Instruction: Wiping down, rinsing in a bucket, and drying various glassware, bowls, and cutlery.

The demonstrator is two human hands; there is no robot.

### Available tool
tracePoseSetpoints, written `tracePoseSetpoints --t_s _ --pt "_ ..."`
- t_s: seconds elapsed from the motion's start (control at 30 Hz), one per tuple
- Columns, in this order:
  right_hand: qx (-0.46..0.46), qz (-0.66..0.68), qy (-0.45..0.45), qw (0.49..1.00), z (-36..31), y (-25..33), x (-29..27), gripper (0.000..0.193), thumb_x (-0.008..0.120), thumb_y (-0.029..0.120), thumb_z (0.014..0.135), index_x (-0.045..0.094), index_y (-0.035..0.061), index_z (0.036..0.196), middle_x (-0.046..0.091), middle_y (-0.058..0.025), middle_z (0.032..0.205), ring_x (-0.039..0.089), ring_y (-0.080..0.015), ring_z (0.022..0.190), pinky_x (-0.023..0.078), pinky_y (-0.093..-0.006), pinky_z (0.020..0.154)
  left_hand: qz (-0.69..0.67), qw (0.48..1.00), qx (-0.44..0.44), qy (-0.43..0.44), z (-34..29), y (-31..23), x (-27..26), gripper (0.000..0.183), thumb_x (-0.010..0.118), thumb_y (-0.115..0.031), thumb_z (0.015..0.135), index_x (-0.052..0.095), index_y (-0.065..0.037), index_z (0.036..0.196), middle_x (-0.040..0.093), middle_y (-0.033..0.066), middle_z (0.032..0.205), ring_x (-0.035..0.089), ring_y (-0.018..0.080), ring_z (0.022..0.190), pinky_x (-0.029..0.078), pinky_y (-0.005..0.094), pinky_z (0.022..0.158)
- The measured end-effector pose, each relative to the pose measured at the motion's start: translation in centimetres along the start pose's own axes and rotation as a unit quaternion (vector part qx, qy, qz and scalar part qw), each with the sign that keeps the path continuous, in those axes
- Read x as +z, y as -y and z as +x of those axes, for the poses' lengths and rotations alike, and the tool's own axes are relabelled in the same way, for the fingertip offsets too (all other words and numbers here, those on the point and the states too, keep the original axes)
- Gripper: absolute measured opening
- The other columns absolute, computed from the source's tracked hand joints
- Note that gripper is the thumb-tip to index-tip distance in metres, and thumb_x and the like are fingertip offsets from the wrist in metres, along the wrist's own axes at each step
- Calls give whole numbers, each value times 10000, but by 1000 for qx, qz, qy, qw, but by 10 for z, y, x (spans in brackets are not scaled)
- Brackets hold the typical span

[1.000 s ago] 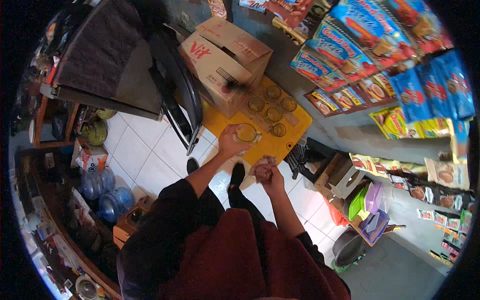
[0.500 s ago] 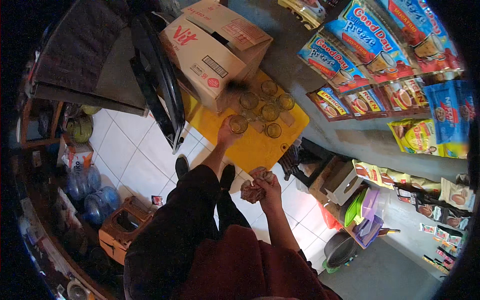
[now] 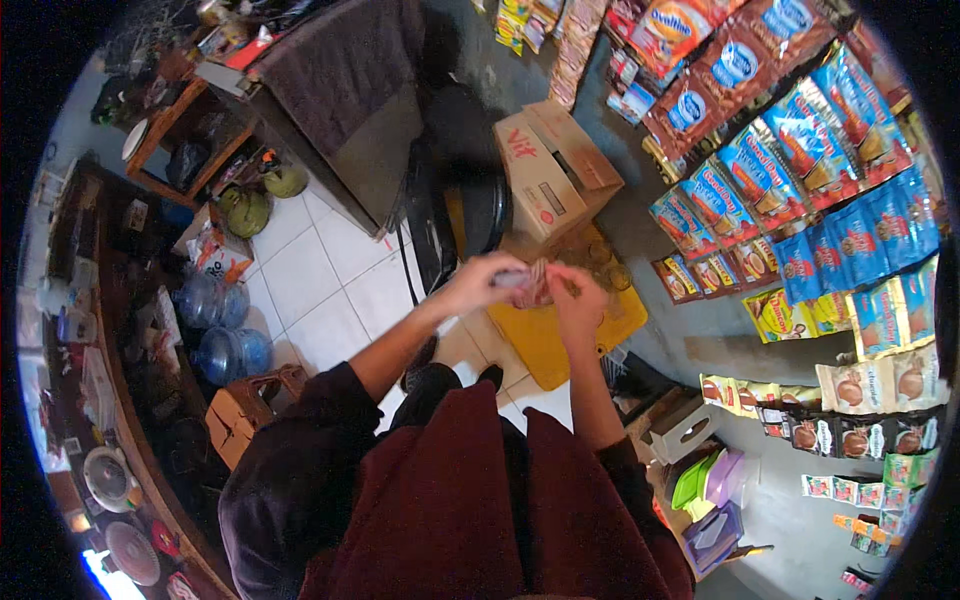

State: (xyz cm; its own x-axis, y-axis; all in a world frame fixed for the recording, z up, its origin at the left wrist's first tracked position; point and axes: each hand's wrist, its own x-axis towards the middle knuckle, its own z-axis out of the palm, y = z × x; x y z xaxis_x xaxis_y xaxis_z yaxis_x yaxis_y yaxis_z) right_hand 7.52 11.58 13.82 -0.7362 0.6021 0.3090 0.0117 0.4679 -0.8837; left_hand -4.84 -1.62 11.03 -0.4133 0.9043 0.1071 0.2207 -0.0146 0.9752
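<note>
My left hand point(image 3: 468, 285) is closed around a small drinking glass point(image 3: 511, 279), which is tipped sideways and slightly blurred. Against the glass's end, my right hand point(image 3: 582, 305) grips a crumpled pinkish-brown cloth point(image 3: 538, 288). Both hands meet above a yellow tabletop point(image 3: 545, 348). Behind my right hand stand several clear glasses point(image 3: 603, 255), partly hidden by it.
A cardboard carton point(image 3: 555, 185) rests at the table's far side, beside a black chair point(image 3: 480, 205). Hanging sachet strips point(image 3: 760, 215) cover the right wall. At left are blue water jugs point(image 3: 232, 352) and an orange-brown crate point(image 3: 240, 415).
My left hand has lifted the glass off the table area, and my right hand has brought the cloth up to it. The view has shifted, showing more of the room.
</note>
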Motion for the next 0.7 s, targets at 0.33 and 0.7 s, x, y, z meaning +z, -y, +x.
tracePoseSetpoints --t_s 0.33,0.7 --pt "-15 31 65 997 85 64 69 183 536 116 769 577 53 935 561 -79 706 496 -142 606 407 -257 593 51 992 -41 -109 -2 -68 -139 147 656 -69 689 514 -33 676 535 61 876 490 120 797 407 275 689" --pt "-92 122 171 973 100 104 108 161 413 57 825 536 43 929 570 -140 865 562 -243 782 422 -294 682 -29 994 103 4 24 -51 -165 524 650 -164 724 334 -80 1134 455 83 1097 455 120 963 394 262 777"
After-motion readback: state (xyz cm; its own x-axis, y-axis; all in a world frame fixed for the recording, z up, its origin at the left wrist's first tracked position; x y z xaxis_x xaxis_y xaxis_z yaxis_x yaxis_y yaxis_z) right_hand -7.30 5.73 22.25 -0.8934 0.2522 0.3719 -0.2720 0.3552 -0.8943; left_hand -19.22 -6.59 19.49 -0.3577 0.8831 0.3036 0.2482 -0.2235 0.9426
